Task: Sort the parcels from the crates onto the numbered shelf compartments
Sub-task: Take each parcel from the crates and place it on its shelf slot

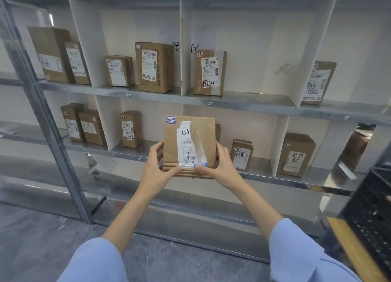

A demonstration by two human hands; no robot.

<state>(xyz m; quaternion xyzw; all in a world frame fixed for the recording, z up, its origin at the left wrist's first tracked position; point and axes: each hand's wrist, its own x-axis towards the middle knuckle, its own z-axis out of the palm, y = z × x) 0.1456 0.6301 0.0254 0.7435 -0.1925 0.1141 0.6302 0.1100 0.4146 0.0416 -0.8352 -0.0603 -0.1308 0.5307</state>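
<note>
A brown parcel (188, 142) is held upright in front of the shelf's (254, 105) lower row. The left hand (156, 165) clasps its left edge and the right hand (222, 165) its right edge, thumbs pressed on the labelled front.

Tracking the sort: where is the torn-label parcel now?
Centre of the head view: the parcel is held upright by the left hand and right hand, before the lower shelf.
</note>
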